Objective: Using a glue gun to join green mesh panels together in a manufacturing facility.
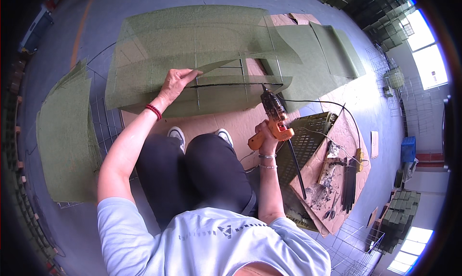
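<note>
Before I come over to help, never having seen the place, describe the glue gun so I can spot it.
Find the big green mesh sheet in front of the person's knees. Near its lower right corner, the right hand holds the glue gun, nozzle toward that sheet. Unlike the green crate beside it, it has an orange handle and a long black stick poking out behind.

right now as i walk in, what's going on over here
A person's left hand pinches a loose edge of green mesh on a wire frame. The right hand holds an orange glue gun, its tip at or close to a dark line along the mesh. Scissors and black sticks lie on cardboard to the right.
</note>
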`<state>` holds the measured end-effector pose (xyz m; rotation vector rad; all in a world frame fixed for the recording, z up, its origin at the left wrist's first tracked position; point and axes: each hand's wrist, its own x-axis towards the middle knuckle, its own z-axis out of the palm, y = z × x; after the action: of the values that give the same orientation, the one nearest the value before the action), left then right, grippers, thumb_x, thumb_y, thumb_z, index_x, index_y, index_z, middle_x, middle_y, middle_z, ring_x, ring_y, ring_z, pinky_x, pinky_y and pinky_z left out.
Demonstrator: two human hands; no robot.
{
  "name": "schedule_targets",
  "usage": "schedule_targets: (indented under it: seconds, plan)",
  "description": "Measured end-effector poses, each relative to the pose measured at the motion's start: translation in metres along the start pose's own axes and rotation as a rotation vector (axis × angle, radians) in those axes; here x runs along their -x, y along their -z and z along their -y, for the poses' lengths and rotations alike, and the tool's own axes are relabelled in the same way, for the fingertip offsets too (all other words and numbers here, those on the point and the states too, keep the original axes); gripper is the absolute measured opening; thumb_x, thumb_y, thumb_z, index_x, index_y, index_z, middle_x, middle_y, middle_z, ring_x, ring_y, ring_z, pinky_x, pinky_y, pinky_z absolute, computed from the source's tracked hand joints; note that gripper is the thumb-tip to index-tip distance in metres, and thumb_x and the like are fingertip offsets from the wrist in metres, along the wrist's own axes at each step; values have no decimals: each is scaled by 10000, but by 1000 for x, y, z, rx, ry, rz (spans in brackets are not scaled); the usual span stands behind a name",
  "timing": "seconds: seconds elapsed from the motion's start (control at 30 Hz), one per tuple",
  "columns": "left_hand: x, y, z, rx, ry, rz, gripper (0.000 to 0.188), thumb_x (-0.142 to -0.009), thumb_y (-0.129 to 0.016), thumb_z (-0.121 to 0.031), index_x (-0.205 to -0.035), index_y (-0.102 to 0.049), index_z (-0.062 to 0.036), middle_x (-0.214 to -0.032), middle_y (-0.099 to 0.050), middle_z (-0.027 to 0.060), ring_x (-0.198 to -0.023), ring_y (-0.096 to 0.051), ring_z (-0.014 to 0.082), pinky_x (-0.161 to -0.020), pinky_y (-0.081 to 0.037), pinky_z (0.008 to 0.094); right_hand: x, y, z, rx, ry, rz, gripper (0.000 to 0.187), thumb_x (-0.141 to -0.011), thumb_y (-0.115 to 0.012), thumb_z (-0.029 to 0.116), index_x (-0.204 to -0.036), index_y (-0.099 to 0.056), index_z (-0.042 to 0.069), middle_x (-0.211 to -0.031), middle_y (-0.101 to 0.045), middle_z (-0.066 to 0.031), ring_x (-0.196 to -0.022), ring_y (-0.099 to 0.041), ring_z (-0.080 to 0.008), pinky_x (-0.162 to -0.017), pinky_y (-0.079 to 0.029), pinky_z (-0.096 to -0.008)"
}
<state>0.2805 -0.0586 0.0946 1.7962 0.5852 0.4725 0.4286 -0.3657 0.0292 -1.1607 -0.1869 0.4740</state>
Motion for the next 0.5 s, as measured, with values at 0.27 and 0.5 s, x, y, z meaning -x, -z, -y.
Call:
schedule_targets:
  seconds: [0.27, 0.5]
  plan:
    - [1, -1, -1, 16, -39, -19, 344, -904, -596, -360, -1012, -718, -58, -892, -715, 27, -832, -567, 56, -794, -445, 243, -13, 17, 0, -80, -3, -61, 187, -809, -629, -10, -966, -530, 10, -735, -526, -31, -612, -533, -148, -560, -455, -289]
    - [2, -1, -8, 0, -40, -5, 329, -908, -594, -345, -1016, -716, -59, -892, -717, 28, -828, -573, 53, -798, -448, 240, -7, 12, -2, -40, 6, -42, 169, -834, -605, 12, -978, -517, 14, -747, -518, -34, -607, -517, -151, -567, -441, -288]
